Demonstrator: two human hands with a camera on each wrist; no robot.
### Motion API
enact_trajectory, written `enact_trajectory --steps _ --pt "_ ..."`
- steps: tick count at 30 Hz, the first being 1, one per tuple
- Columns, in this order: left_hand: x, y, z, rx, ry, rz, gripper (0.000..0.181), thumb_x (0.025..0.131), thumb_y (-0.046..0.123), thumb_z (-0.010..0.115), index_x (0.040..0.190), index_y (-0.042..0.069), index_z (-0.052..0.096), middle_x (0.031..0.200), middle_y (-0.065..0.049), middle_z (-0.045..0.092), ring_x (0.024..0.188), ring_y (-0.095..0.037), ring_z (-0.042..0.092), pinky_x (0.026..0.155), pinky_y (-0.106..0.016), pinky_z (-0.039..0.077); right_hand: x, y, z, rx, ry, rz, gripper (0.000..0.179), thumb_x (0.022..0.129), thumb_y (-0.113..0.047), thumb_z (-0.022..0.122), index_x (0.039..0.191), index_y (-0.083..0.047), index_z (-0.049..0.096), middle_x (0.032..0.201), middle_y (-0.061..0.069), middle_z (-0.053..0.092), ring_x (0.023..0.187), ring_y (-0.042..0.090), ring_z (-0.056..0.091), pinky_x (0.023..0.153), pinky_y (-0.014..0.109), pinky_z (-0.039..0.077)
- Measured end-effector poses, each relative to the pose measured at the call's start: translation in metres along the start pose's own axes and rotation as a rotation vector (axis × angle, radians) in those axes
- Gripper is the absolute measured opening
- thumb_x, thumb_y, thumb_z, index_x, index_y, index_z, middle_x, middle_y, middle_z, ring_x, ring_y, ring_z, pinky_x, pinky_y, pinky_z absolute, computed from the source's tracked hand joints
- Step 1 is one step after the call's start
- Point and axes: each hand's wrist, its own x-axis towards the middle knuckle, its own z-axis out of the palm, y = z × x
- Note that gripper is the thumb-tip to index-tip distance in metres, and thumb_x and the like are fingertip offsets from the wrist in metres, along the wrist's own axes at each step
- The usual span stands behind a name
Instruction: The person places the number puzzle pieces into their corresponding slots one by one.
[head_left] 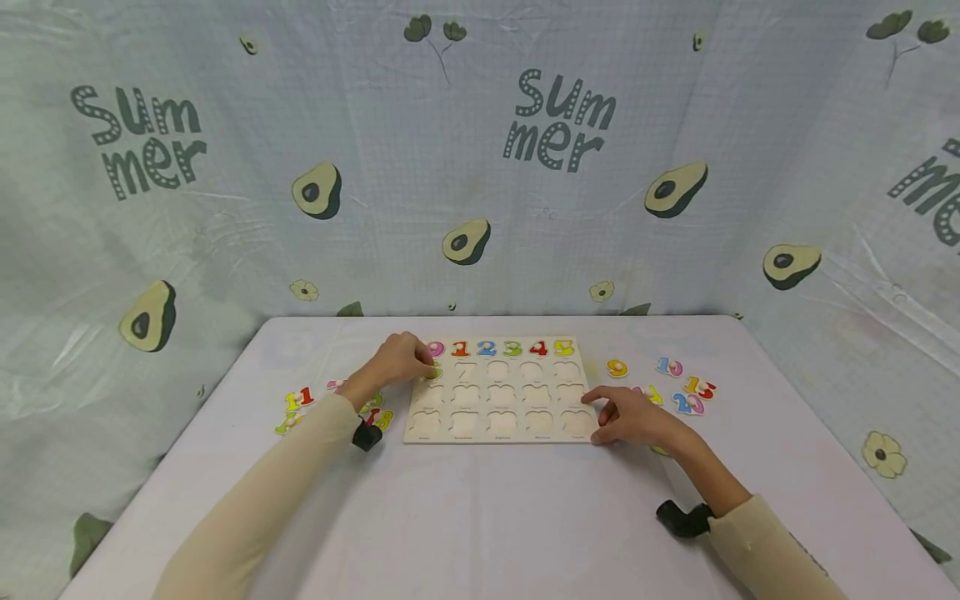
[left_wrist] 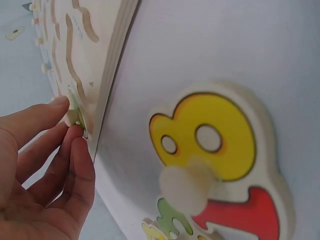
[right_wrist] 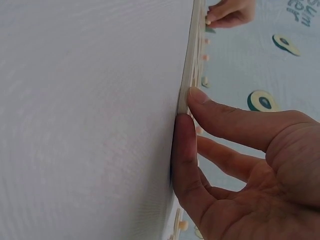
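Observation:
A wooden number puzzle board lies flat on the table, its top row filled with the coloured numbers 0 to 5. Below that, most of the recesses stand bare. My left hand pinches a small green number piece at the first recess of the second row; the fingers hide much of its shape. At the board's lower right corner, my right hand grips the edge between thumb and fingers, as the right wrist view shows from close by.
Left of the board lie several number pieces, including a red-and-yellow 11 and an 18 with a knob. To the right are an orange 9, a 10, a 20 and others. A patterned cloth hangs behind the table.

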Motion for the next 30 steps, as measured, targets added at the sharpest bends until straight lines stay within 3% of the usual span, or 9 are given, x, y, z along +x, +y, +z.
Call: enact_trajectory --steps 5,13,19,23,30 --pt "-0.005 0.000 -0.009 -0.002 0.001 0.025 0.026 0.092 0.023 0.076 0.110 0.004 0.078 0.107 -0.012 0.076 0.096 -0.022 0.065 0.081 -0.034 0.052 0.000 0.000 0.000 -0.005 0.001 0.003 0.058 0.085 -0.012 0.082 0.138 -0.004 0.059 0.089 0.007 0.058 0.081 0.019 0.054 0.069 0.031 0.044" --pt "-0.019 -0.008 -0.026 0.015 0.095 0.068 0.024 0.096 0.021 0.072 0.110 0.003 0.078 0.097 -0.012 0.076 0.084 -0.022 0.064 0.071 -0.030 0.049 0.001 0.002 0.001 0.002 0.002 0.015 0.058 0.085 -0.013 0.082 0.138 -0.005 0.059 0.090 0.007 0.058 0.081 0.020 0.054 0.070 0.031 0.045" --pt "-0.032 -0.022 -0.041 0.001 0.172 0.084 0.023 0.097 0.021 0.071 0.109 0.003 0.078 0.099 -0.014 0.076 0.087 -0.024 0.066 0.075 -0.034 0.052 0.001 0.003 0.000 -0.007 0.005 0.023 0.058 0.085 -0.013 0.082 0.138 -0.006 0.059 0.091 0.007 0.058 0.084 0.021 0.055 0.071 0.032 0.045" --pt "-0.042 -0.034 -0.051 -0.013 0.214 0.070 0.023 0.097 0.022 0.070 0.110 0.003 0.078 0.097 -0.014 0.076 0.084 -0.023 0.066 0.073 -0.032 0.050 0.001 0.003 0.000 -0.006 0.001 0.019 0.057 0.086 -0.013 0.082 0.138 -0.006 0.059 0.091 0.007 0.058 0.084 0.021 0.055 0.071 0.031 0.046" --pt "-0.067 -0.064 -0.072 -0.039 0.233 0.000 0.026 0.099 0.022 0.068 0.114 0.003 0.076 0.100 -0.015 0.076 0.081 -0.022 0.065 0.071 -0.030 0.049 0.001 0.001 0.000 -0.016 -0.005 0.016 0.058 0.086 -0.014 0.082 0.138 -0.005 0.059 0.090 0.007 0.058 0.083 0.020 0.055 0.070 0.030 0.046"
